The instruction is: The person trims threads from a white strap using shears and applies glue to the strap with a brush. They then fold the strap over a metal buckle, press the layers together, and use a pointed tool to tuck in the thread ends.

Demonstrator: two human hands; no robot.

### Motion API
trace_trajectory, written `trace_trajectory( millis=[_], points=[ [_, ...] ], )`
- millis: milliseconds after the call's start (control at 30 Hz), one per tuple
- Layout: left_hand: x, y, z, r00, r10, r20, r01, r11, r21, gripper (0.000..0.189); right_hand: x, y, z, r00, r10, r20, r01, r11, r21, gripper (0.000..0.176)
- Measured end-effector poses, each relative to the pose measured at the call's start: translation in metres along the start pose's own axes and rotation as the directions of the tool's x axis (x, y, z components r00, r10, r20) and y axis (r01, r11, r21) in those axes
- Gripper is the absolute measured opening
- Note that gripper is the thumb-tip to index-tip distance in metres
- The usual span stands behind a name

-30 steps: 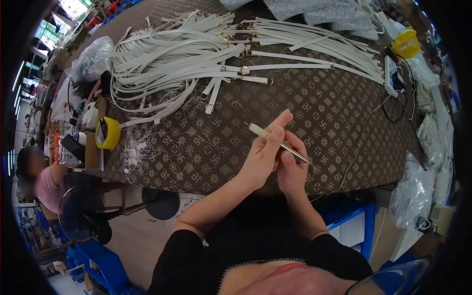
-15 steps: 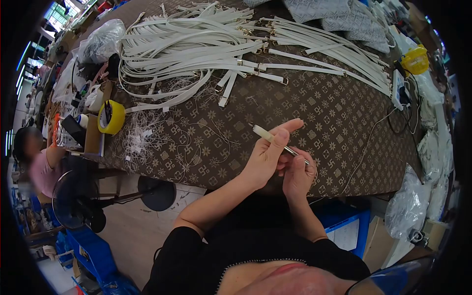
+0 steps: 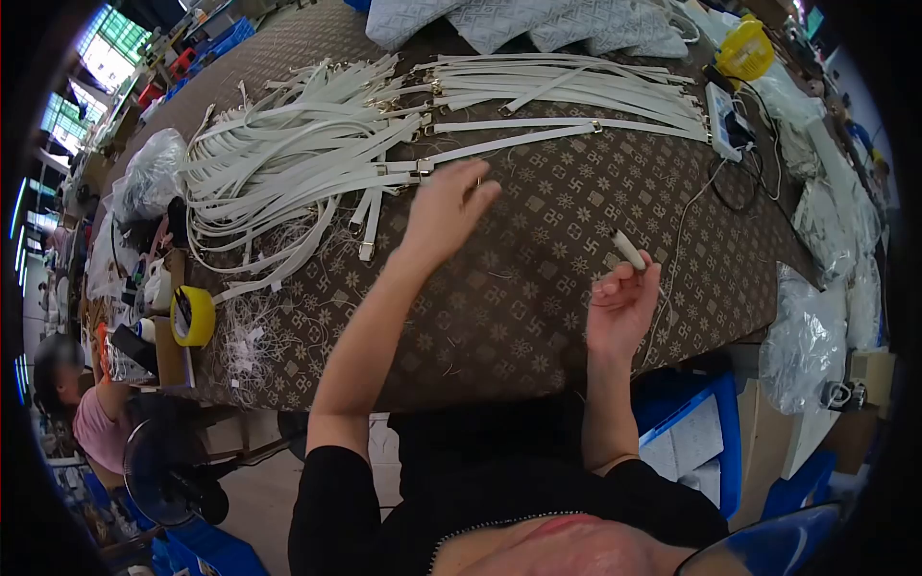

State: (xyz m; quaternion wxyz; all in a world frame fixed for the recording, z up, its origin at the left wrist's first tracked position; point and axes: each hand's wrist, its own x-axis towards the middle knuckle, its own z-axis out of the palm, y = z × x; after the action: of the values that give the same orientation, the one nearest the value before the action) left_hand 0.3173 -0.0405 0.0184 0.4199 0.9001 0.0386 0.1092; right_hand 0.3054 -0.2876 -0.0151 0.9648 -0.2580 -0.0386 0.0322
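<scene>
My left hand [image 3: 445, 213] is over the table beside the buckle end of a white strap [image 3: 509, 142]. Its thumb stands apart from the fingers, and nothing shows between them. A large pile of white straps with gold-coloured buckles [image 3: 288, 158] lies to its left, and a neater row of similar straps [image 3: 615, 91] lies beyond it. On the right, my right hand [image 3: 622, 305] is closed around a slim pen-like tool [image 3: 629, 250] with a pale body and dark tip. The tip points up and away; the fingers hide the lower part.
Yellow tape [image 3: 195, 317] and a cardboard box [image 3: 176, 360] stand at the table's left edge, near loose thread scraps [image 3: 252, 350]. A white power strip [image 3: 722, 120] with cables lies at right. Patterned padded pieces [image 3: 538, 24] are at the back. Another person [image 3: 101, 422] sits at far left.
My hands were together around the tool and have parted. The left moved away toward the straps; the right moved right, keeping the tool. The camera view has shifted too.
</scene>
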Motion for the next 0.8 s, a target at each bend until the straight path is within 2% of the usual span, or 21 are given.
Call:
trace_trajectory(
  millis=[33, 100, 133, 200, 333, 400, 433, 500, 533, 567, 633, 667, 700, 767, 800],
  points=[
    [0.027, -0.019, 0.004, 0.995, 0.02, -0.1, 0.005, 0.969, 0.246, 0.037, 0.003, -0.006, -0.006, 1.0, -0.009, -0.001, 0.009, 1.0, 0.005, 0.029],
    [0.059, -0.036, 0.011, 0.979, 0.126, -0.163, -0.007, 0.81, 0.587, 0.032, 0.006, -0.016, -0.016, 1.0, 0.009, -0.025, -0.008, 0.999, 0.046, 0.026],
    [0.069, -0.033, 0.012, 0.978, 0.133, -0.159, -0.014, 0.81, 0.586, 0.032, 0.006, -0.019, -0.018, 1.0, 0.001, -0.025, 0.0, 0.999, 0.047, 0.026],
    [0.084, -0.028, 0.015, 0.996, -0.064, -0.06, 0.088, 0.753, 0.652, 0.03, 0.006, -0.025, -0.023, 0.999, -0.034, -0.043, 0.034, 0.999, 0.005, 0.025],
    [0.098, -0.023, 0.023, 0.993, -0.114, 0.02, 0.074, 0.76, 0.646, 0.028, 0.006, -0.036, -0.03, 0.996, -0.082, -0.04, 0.082, 0.997, 0.01, 0.027],
    [0.101, -0.011, 0.02, 0.969, -0.184, 0.165, 0.099, 0.901, 0.421, 0.02, 0.007, -0.044, -0.022, 0.983, -0.178, 0.046, 0.181, 0.981, -0.074, 0.03],
    [0.099, 0.003, 0.019, 0.97, -0.179, 0.164, 0.095, 0.902, 0.42, 0.02, 0.008, -0.05, -0.015, 0.982, -0.182, 0.048, 0.185, 0.98, -0.074, 0.03],
    [0.086, 0.048, 0.013, 0.983, 0.022, 0.18, -0.038, 0.996, 0.083, 0.016, 0.007, -0.06, -0.002, 0.912, -0.388, 0.134, 0.41, 0.859, -0.307, 0.034],
    [0.08, 0.072, 0.008, 0.966, 0.141, 0.217, -0.168, 0.979, 0.114, 0.016, 0.008, -0.067, -0.004, 0.872, -0.444, 0.208, 0.49, 0.797, -0.353, 0.038],
    [0.073, 0.1, 0.0, 0.934, 0.253, 0.253, -0.293, 0.946, 0.138, 0.016, 0.011, -0.074, -0.002, 0.875, -0.435, 0.212, 0.483, 0.798, -0.359, 0.038],
    [0.042, 0.158, -0.021, 0.879, 0.313, 0.359, -0.397, 0.898, 0.189, 0.015, 0.014, -0.086, 0.008, 0.66, -0.636, 0.4, 0.745, 0.484, -0.46, 0.04],
    [0.026, 0.164, -0.024, 0.834, 0.464, 0.297, -0.535, 0.812, 0.233, 0.013, 0.013, -0.09, 0.012, 0.61, -0.664, 0.432, 0.782, 0.42, -0.46, 0.041],
    [0.009, 0.169, -0.026, 0.758, 0.606, 0.24, -0.652, 0.702, 0.286, 0.012, 0.013, -0.091, 0.017, 0.623, -0.652, 0.431, 0.772, 0.424, -0.475, 0.041],
    [-0.032, 0.173, -0.047, 0.673, 0.705, 0.224, -0.737, 0.617, 0.276, 0.012, 0.01, -0.088, 0.027, 0.522, -0.584, 0.622, 0.852, 0.329, -0.407, 0.044],
    [-0.049, 0.17, -0.06, 0.768, 0.567, 0.299, -0.638, 0.718, 0.279, 0.011, 0.006, -0.079, 0.03, 0.576, -0.538, 0.616, 0.817, 0.349, -0.459, 0.042]
  ],
)
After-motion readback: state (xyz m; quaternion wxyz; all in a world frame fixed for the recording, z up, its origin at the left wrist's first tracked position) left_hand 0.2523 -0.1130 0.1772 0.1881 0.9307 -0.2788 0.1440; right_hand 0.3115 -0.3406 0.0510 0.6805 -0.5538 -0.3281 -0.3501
